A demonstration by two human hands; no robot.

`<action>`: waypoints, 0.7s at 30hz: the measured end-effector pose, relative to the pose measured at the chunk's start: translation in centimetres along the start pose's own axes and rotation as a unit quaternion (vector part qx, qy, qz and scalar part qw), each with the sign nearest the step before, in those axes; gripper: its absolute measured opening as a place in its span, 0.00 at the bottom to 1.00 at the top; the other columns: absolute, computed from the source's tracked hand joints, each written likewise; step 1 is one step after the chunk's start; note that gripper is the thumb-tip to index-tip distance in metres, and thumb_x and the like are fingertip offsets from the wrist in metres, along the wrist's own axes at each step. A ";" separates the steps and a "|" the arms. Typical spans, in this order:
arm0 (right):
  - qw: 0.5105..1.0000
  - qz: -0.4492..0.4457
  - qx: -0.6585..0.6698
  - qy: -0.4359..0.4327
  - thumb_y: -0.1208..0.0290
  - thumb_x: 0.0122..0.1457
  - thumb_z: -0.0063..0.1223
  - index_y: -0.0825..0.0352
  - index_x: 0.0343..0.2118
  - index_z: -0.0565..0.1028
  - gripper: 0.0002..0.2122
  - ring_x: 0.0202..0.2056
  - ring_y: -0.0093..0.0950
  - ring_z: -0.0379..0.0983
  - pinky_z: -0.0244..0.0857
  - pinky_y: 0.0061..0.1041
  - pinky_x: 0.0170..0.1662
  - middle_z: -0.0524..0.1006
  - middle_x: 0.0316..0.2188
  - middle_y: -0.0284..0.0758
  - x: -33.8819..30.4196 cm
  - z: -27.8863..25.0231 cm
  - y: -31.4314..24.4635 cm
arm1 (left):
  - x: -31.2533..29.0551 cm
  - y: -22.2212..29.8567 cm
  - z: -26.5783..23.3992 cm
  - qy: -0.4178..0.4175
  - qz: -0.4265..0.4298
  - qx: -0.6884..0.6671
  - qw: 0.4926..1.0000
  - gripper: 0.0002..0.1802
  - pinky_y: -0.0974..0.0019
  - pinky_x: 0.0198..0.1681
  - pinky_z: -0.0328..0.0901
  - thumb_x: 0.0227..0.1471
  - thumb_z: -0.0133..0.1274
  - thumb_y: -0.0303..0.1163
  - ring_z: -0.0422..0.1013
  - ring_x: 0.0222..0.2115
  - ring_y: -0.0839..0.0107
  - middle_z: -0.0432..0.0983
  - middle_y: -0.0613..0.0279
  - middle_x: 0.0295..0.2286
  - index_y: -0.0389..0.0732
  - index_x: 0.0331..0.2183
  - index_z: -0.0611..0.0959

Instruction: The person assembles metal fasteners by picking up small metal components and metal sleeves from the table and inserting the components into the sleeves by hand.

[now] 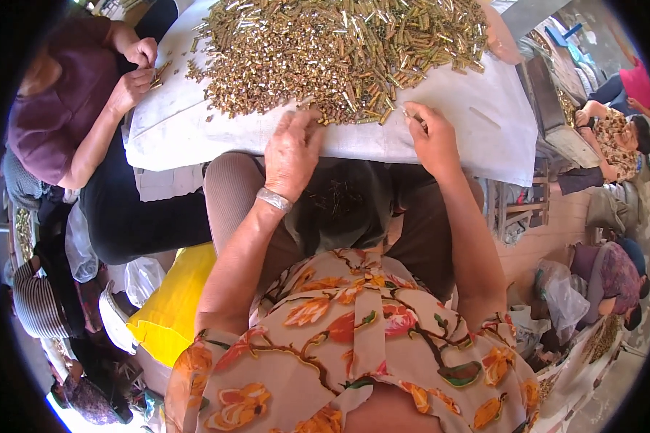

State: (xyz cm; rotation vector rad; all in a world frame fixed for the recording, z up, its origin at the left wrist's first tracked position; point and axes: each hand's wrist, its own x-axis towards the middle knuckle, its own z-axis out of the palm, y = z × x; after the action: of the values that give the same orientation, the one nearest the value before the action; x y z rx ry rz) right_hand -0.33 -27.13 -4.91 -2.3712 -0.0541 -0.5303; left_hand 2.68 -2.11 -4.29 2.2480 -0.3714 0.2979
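Observation:
A wide heap of small gold-coloured metal parts (pixel 274 72) covers the far part of a white-clothed table (pixel 195 133). Short stubby pieces lie mostly at its left, while longer slim tubes (pixel 426 36) gather to the right. My left hand (pixel 294 148) rests at the heap's near edge, its fingers curled down beside the short pieces; what they pinch, if anything, is too small to name. To the right of the heap, over the cloth, my right hand (pixel 435 141) is closed, thumb and forefinger brought together at something tiny I cannot make out.
On the left a co-worker's hands (pixel 133 83) handle metal pieces at the table edge. Another person's arm (pixel 500 36) reaches the far right side. Dark material (pixel 343 198) hangs between my knees. A yellow bag (pixel 173 307) stands at lower left; more people sit at right.

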 end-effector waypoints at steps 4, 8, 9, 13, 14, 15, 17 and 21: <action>0.911 0.251 0.303 -0.123 0.73 0.56 0.54 0.65 0.46 0.72 0.14 0.20 0.20 0.65 0.58 0.21 0.21 0.71 0.26 0.29 -0.9 -1.0 -2.8 | -0.1 -0.1 0.4 0.001 0.056 0.063 0.996 0.08 0.56 0.35 0.67 0.45 0.58 0.30 0.71 0.32 0.55 0.73 0.54 0.28 0.41 0.32 0.80; 0.792 0.317 0.508 -0.116 0.73 0.58 0.54 0.67 0.44 0.73 0.11 0.14 0.09 0.52 0.41 0.13 0.14 0.68 0.22 0.24 -2.2 -0.8 -4.9 | 0.4 0.0 0.9 -0.009 0.074 0.082 0.994 0.08 0.56 0.36 0.67 0.44 0.58 0.30 0.72 0.32 0.55 0.73 0.55 0.28 0.41 0.29 0.79; 0.774 0.321 0.533 -0.116 0.73 0.58 0.54 0.67 0.44 0.73 0.11 0.13 0.09 0.51 0.41 0.13 0.14 0.67 0.21 0.23 -2.4 -0.8 -5.2 | 0.6 0.3 0.9 0.001 0.080 0.102 0.992 0.07 0.56 0.34 0.67 0.44 0.58 0.30 0.72 0.30 0.54 0.74 0.55 0.28 0.41 0.29 0.79; 0.744 0.321 0.577 -0.100 0.75 0.60 0.51 0.67 0.45 0.72 0.11 0.13 0.08 0.53 0.45 0.09 0.13 0.70 0.25 0.25 -3.1 -0.6 -6.2 | 0.2 -0.1 1.5 0.032 0.101 0.142 0.984 0.05 0.56 0.34 0.66 0.45 0.56 0.29 0.71 0.29 0.55 0.74 0.56 0.26 0.41 0.28 0.78; 0.745 0.321 0.576 -0.100 0.75 0.60 0.51 0.67 0.45 0.72 0.11 0.13 0.08 0.53 0.45 0.09 0.13 0.70 0.25 0.25 -3.2 -0.6 -6.3 | 0.2 -0.3 1.5 0.040 0.109 0.148 0.982 0.05 0.56 0.34 0.66 0.45 0.56 0.29 0.71 0.30 0.55 0.73 0.56 0.26 0.41 0.28 0.78; 0.747 0.312 0.579 -0.098 0.75 0.60 0.51 0.67 0.44 0.72 0.10 0.13 0.08 0.53 0.45 0.09 0.13 0.71 0.26 0.26 -3.4 -0.7 -6.4 | 0.0 -0.2 1.5 0.041 0.109 0.146 0.982 0.05 0.56 0.34 0.66 0.45 0.56 0.29 0.71 0.30 0.55 0.73 0.56 0.26 0.41 0.28 0.78; 0.749 0.302 0.582 -0.096 0.75 0.60 0.51 0.67 0.44 0.72 0.10 0.14 0.08 0.53 0.46 0.09 0.13 0.72 0.27 0.27 -3.8 -0.8 -6.9 | -0.1 -0.1 1.4 0.039 0.127 0.182 0.974 0.05 0.56 0.35 0.66 0.46 0.56 0.29 0.71 0.29 0.56 0.73 0.55 0.26 0.41 0.28 0.77; 0.754 0.313 0.575 -0.057 0.76 0.58 0.54 0.68 0.40 0.73 0.08 0.13 0.09 0.53 0.44 0.12 0.13 0.70 0.22 0.24 -4.0 -0.7 -8.0 | -0.4 -0.2 1.1 0.052 0.152 0.153 0.975 0.05 0.55 0.34 0.66 0.44 0.54 0.25 0.70 0.29 0.55 0.72 0.55 0.26 0.41 0.28 0.77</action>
State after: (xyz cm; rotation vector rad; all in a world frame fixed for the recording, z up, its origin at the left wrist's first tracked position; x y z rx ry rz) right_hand -5.74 -21.14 -0.97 -1.0697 0.2801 0.0394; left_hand 2.48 -2.77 -5.25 2.4584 -0.6521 0.6700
